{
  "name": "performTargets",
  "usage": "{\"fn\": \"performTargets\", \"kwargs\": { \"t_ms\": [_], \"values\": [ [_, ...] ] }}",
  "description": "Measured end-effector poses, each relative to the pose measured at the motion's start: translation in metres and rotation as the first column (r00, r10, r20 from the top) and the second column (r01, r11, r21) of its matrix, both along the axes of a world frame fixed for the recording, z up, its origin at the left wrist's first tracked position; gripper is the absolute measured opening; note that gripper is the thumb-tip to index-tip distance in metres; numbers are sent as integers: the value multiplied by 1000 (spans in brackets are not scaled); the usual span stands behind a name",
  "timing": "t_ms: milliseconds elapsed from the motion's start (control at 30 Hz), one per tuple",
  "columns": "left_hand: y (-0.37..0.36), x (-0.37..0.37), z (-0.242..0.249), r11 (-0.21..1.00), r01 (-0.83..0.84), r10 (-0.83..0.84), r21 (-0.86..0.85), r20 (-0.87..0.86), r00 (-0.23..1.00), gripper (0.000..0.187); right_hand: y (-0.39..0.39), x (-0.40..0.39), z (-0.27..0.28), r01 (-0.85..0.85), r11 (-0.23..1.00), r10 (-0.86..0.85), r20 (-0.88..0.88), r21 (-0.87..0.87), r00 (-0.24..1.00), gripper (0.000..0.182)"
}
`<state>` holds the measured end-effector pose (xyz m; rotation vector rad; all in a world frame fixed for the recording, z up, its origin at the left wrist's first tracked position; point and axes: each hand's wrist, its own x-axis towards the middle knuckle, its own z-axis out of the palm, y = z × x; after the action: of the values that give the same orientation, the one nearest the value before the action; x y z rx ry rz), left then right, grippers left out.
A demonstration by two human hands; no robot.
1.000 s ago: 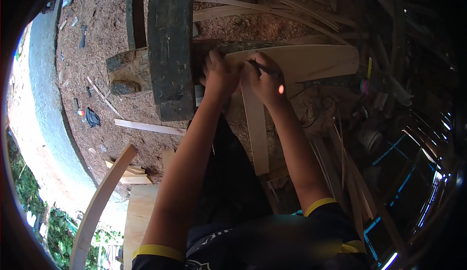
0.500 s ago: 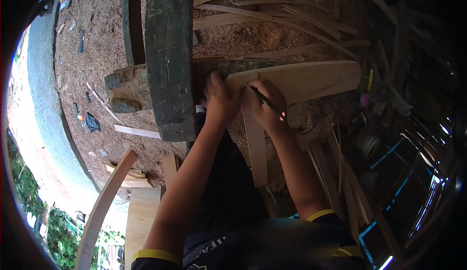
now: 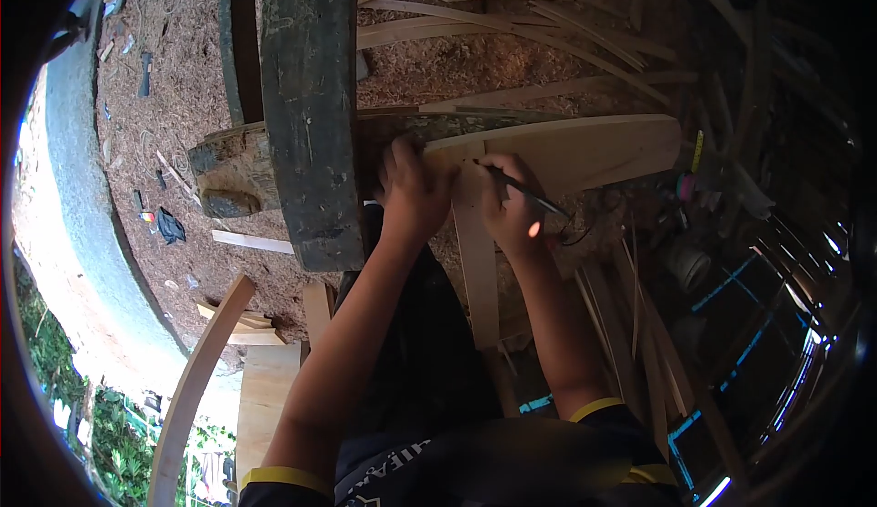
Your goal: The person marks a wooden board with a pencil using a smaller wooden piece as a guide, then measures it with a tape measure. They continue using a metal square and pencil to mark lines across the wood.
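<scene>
A slim dark pencil point(image 3: 546, 202) is pinched in my right hand point(image 3: 513, 204), its tip by the junction of two pale boards. My left hand point(image 3: 416, 192) grips the left end of the wide pale board point(image 3: 612, 153), whose right end is rounded; some of its fingertips are hidden. A narrower pale board point(image 3: 477, 274) runs from that junction down towards my body. Behind the wide board lies a rough, weathered timber point(image 3: 448, 123).
A thick dark curved beam point(image 3: 311, 114) crosses the weathered timber to my left. Long thin strips point(image 3: 512, 25) lie on shavings at the back. A curved plank point(image 3: 201, 374) stands lower left, and several boards point(image 3: 607, 324) lean lower right.
My right hand has shifted slightly right and down, with the pencil tip now a little farther from my left hand. The left hand keeps its hold. The whole view has drifted slightly.
</scene>
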<state>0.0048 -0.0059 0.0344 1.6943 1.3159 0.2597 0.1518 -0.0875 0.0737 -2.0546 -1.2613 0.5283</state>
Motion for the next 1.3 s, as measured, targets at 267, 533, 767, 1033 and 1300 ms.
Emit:
{"fn": "performTargets", "kwargs": {
  "t_ms": [267,533,767,1033,1300],
  "values": [
    [-3,1,-1,1000,-21,21,19,-6,1000,63,-59,-13,-5,178,984,-171,-157,29,973,7],
    [-8,2,-5,999,-40,41,18,-43,998,63,-73,-28,-9,85,992,-78,-82,91,994,12],
    [-8,3,-9,993,-37,40,109,-18,999,64,-70,-30,-13,49,995,-46,-30,90,998,14],
    [-10,5,5,969,63,-65,239,1,998,30,-67,-33,-9,84,996,-86,-112,-19,990,12],
    [-15,-3,-8,946,75,-99,316,60,993,25,-65,-33,-12,57,998,-55,-47,32,997,9]
  ]
}}
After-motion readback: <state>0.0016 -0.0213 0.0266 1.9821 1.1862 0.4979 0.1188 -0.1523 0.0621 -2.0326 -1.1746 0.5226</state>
